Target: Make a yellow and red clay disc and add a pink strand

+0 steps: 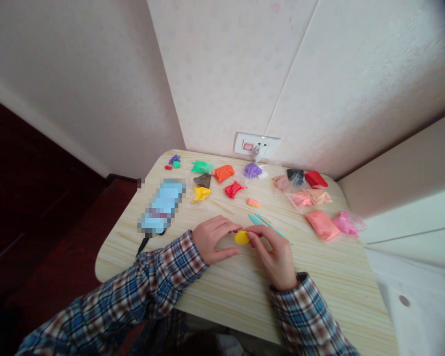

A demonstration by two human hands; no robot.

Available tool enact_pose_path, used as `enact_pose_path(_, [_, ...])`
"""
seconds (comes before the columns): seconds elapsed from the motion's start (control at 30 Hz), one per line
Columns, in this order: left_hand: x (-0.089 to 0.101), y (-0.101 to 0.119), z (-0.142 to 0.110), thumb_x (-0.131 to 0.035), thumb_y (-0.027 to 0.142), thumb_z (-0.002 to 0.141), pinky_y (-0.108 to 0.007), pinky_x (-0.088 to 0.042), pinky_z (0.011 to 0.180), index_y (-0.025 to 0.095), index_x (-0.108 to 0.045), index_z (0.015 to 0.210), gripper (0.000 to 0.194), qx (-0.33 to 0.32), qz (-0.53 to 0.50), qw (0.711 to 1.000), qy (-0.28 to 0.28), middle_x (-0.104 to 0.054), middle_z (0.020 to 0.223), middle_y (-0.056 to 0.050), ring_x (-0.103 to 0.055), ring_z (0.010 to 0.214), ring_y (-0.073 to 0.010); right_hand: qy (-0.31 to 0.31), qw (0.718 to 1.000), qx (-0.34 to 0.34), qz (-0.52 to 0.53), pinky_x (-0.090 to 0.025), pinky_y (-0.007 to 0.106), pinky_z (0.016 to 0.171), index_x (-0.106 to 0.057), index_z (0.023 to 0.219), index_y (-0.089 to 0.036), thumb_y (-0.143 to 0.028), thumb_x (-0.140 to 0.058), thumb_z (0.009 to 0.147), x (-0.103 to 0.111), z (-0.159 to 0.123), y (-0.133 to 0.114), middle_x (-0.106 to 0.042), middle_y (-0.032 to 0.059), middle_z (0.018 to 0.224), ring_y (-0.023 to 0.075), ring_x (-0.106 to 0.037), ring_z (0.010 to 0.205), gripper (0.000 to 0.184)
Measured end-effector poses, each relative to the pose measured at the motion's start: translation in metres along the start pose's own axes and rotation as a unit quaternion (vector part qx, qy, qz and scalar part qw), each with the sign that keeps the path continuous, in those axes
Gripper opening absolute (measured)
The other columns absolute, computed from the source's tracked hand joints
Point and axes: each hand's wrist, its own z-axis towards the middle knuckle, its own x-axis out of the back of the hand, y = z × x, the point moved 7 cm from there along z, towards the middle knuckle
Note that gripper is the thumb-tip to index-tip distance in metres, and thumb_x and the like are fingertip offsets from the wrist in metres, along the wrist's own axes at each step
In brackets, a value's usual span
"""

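Note:
A flat yellow clay disc (241, 238) is pinched between the thumb and fingers of my right hand (274, 252), above the middle of the table. My left hand (215, 240) is on the disc's left side, its thumb and fingers spread apart. Its fingertips reach the disc's upper edge; whether they touch it I cannot tell. Just behind my right hand lie a wide turquoise modelling tool (257, 220) and a thin turquoise stick (278, 232), partly covered by the hand. Beyond them sits a small pink and yellow clay block (253, 202).
Bags of clay stand along the back: green (202, 167), orange (224, 173), yellow (200, 194), red (233, 189), purple (252, 170). More bags lie right, including a salmon one (322, 225). A blurred phone (163, 205) with a cable is left. Small clay grapes (174, 159) sit in the back left corner.

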Motion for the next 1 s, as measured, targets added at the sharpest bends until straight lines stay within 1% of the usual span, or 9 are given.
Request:
enact_pose_path(0.07, [-0.003,-0.008,0.000,-0.057,0.044,0.083,-0.032,-0.050,0.075,0.012,-0.062,0.096,0.035,0.050,-0.051,0.997,0.001,-0.066,0.086,-0.009,-0.059,0.081,-0.0190,-0.012,1.000,-0.007,0.012,-0.049,0.030,0.064,-0.064,0.088,-0.021,-0.032,-0.048,0.092,-0.004,-0.001,0.000,-0.069,0.0026,0.079,0.0166,-0.062,0.071,0.020])
enact_pose_path(0.17, [-0.008,-0.022,-0.001,-0.059,0.039,0.082,-0.027,-0.050,0.068,0.015,-0.064,0.080,0.025,0.137,-0.131,0.982,0.002,-0.067,0.075,-0.004,-0.060,0.070,-0.0152,-0.019,0.999,-0.013,0.027,-0.050,0.029,0.062,-0.063,0.090,-0.021,-0.033,-0.048,0.092,-0.007,0.000,-0.001,-0.068,0.0025,0.077,0.0157,-0.061,0.068,0.020])
enact_pose_path(0.3, [-0.005,-0.029,0.001,-0.062,0.033,0.080,-0.024,-0.051,0.064,0.014,-0.065,0.077,0.019,0.191,-0.174,0.966,0.014,-0.069,0.071,-0.002,-0.062,0.064,-0.0126,-0.007,0.999,-0.018,0.035,-0.050,0.030,0.063,-0.061,0.096,-0.020,-0.035,-0.047,0.092,-0.004,0.000,0.000,-0.066,0.0029,0.076,0.0162,-0.061,0.068,0.021])
enact_pose_path(0.47, [0.002,-0.036,0.003,-0.064,0.033,0.078,-0.026,-0.052,0.069,0.013,-0.065,0.076,0.021,0.234,-0.216,0.947,0.039,-0.069,0.074,-0.004,-0.063,0.070,-0.0139,-0.003,0.999,-0.015,0.029,-0.049,0.033,0.069,-0.061,0.092,-0.021,-0.035,-0.049,0.090,-0.005,0.000,0.002,-0.066,0.0040,0.080,0.0185,-0.060,0.075,0.019])
enact_pose_path(0.6, [0.003,-0.041,0.009,-0.066,0.040,0.076,-0.027,-0.051,0.068,0.012,-0.063,0.076,0.027,0.237,-0.258,0.934,0.078,-0.067,0.074,-0.004,-0.062,0.071,-0.0141,0.012,1.000,-0.003,0.022,-0.046,0.032,0.067,-0.057,0.083,-0.021,-0.034,-0.049,0.090,-0.005,0.000,0.000,-0.063,0.0033,0.076,0.0182,-0.057,0.072,0.017])
enact_pose_path(0.73, [0.014,-0.037,0.032,-0.063,0.050,0.075,-0.025,-0.050,0.060,0.013,-0.057,0.075,0.038,0.217,-0.307,0.918,0.123,-0.062,0.067,-0.002,-0.058,0.061,-0.0118,0.047,0.999,0.016,0.022,-0.042,0.029,0.061,-0.051,0.074,-0.020,-0.035,-0.044,0.091,0.006,0.012,-0.008,-0.056,0.0014,0.068,0.0164,-0.053,0.065,0.024])
enact_pose_path(0.87, [0.041,-0.012,0.074,-0.064,0.054,0.073,-0.024,-0.048,0.059,0.014,-0.054,0.074,0.040,0.174,-0.341,0.912,0.148,-0.057,0.066,0.000,-0.055,0.060,-0.0109,0.060,0.996,0.055,0.046,-0.038,0.027,0.056,-0.048,0.066,-0.020,-0.038,-0.036,0.095,0.031,0.046,-0.031,-0.051,-0.0003,0.061,0.0142,-0.049,0.059,0.036])
enact_pose_path(0.93, [0.059,0.005,0.096,-0.063,0.053,0.074,-0.023,-0.047,0.057,0.015,-0.054,0.073,0.039,0.152,-0.353,0.910,0.158,-0.057,0.067,0.000,-0.054,0.061,-0.0105,0.066,0.993,0.080,0.060,-0.037,0.028,0.058,-0.048,0.064,-0.020,-0.041,-0.032,0.096,0.048,0.067,-0.050,-0.050,-0.0002,0.060,0.0139,-0.048,0.059,0.041])
enact_pose_path(1.0, [0.075,0.023,0.115,-0.067,0.049,0.071,-0.021,-0.045,0.054,0.015,-0.053,0.071,0.037,0.126,-0.399,0.893,0.165,-0.056,0.066,0.001,-0.051,0.057,-0.0090,0.077,0.988,0.107,0.079,-0.036,0.029,0.060,-0.046,0.061,-0.020,-0.044,-0.027,0.096,0.065,0.085,-0.073,-0.048,0.0001,0.059,0.0140,-0.046,0.059,0.047])
